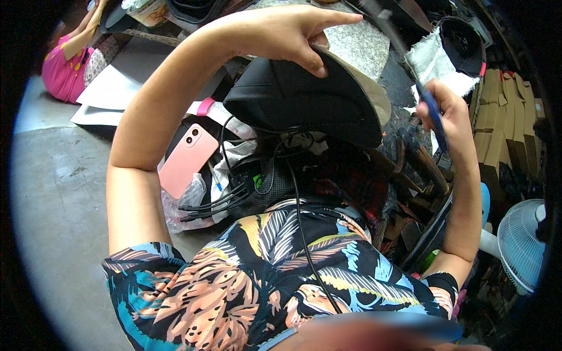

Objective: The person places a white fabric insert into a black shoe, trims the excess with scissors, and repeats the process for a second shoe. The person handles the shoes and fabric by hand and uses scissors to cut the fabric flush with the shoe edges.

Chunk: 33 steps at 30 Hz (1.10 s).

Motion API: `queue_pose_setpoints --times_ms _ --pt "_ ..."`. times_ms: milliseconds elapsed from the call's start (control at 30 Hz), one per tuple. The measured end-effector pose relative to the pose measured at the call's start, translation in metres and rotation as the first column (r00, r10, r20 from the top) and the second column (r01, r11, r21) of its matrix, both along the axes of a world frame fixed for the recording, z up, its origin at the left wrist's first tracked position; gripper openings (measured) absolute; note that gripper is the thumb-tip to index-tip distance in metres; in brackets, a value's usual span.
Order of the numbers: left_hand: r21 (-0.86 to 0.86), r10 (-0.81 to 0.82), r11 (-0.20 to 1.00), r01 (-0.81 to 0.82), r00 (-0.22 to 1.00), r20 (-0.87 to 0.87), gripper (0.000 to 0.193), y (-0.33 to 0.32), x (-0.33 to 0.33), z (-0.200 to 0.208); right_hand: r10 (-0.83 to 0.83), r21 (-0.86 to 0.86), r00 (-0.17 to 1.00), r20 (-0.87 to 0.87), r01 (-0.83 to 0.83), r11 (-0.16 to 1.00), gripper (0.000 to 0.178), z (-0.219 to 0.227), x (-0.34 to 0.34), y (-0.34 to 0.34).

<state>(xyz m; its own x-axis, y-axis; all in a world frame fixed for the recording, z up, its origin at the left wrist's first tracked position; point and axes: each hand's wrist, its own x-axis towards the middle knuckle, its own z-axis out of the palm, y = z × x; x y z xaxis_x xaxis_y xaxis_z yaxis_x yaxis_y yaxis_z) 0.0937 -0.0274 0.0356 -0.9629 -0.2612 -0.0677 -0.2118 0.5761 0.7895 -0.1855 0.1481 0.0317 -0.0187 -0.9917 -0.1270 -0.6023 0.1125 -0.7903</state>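
A black, curved, seamed piece (304,102) with a beige edge stands tilted in front of me. My left hand (287,38) grips its top, thumb on the black face and index finger stretched out to the right. What kind of article it is, I cannot tell. To the right, my right hand (449,114) is closed round the blue handle (432,114) of a long tool. The tool's far end reaches up past the slab and is smeared by motion, so its kind is unclear. Behind the black piece lies a speckled grey slab (366,44).
A pink phone (188,161) lies on a plastic bag (181,205) at left, with black cables nearby. White cloth (436,55) hangs over a black bucket (463,41). Cardboard strips (506,126) and a fan (522,248) stand at right. Another person in pink (64,73) is at upper left.
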Motion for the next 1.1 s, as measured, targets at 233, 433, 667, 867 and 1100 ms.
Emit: queue_pose_setpoints --times_ms 233,433,667,867,1100 --pt "-0.143 -0.021 0.990 -0.005 0.984 -0.179 0.086 0.010 -0.008 -0.008 0.152 -0.216 0.925 0.348 -0.079 0.973 0.046 -0.016 0.051 -0.009" --pt "0.289 0.065 0.952 -0.101 0.989 0.129 0.089 -0.003 0.027 -0.013 0.053 -0.332 0.927 0.372 0.080 0.940 0.034 -0.016 0.053 -0.004" --pt "0.444 0.413 0.830 -0.336 0.907 -0.087 0.056 0.010 0.038 -0.014 0.148 -0.121 0.986 0.083 -0.137 0.983 0.069 -0.008 0.017 0.003" --pt "0.559 0.270 0.799 -0.223 0.963 -0.001 0.063 0.001 0.037 -0.011 0.154 -0.211 0.884 -0.441 -0.269 0.940 0.067 -0.001 0.007 0.016" --pt "0.481 0.299 0.833 -0.274 0.954 0.027 0.063 0.006 0.037 -0.011 0.200 -0.094 0.928 -0.314 -0.240 0.966 0.063 0.000 0.010 0.015"
